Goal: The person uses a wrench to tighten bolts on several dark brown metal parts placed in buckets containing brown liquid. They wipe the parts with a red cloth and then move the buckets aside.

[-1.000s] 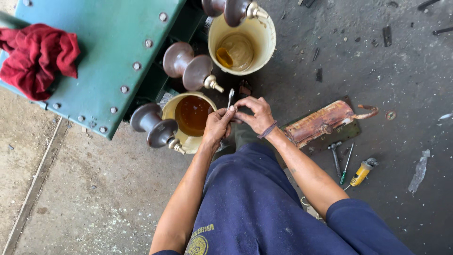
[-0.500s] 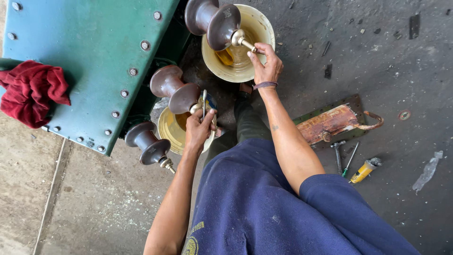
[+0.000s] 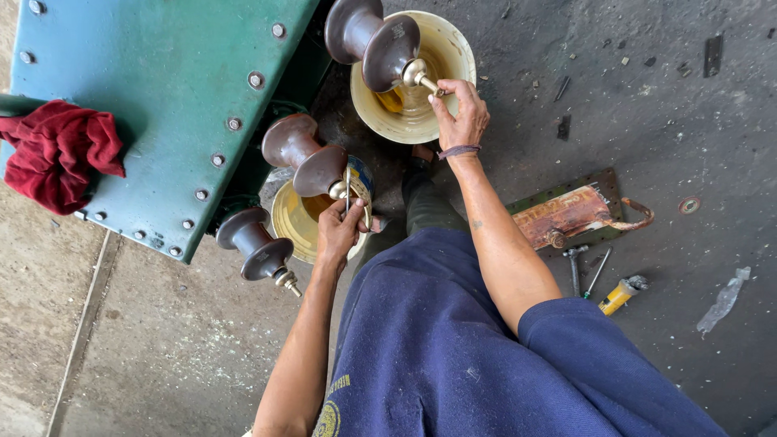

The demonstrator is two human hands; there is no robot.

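A grey, stained concrete floor (image 3: 688, 97) carries everything, paler and sandier toward seven o'clock. On it stand a cream bucket (image 3: 453, 57) at twelve o'clock and a yellowish bucket (image 3: 285, 222) just left of centre. At three o'clock lie a rusty metal plate (image 3: 566, 217) with a curved handle, a small hammer (image 3: 574, 267) and a yellow-handled tool (image 3: 620, 294) just beside it, a crumpled clear wrapper (image 3: 723, 299) farther right, and scattered dark scraps toward one o'clock.

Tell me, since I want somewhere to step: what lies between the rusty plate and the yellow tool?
In the head view, a hammer and a thin rod lie between the rusty plate and yellow tool.
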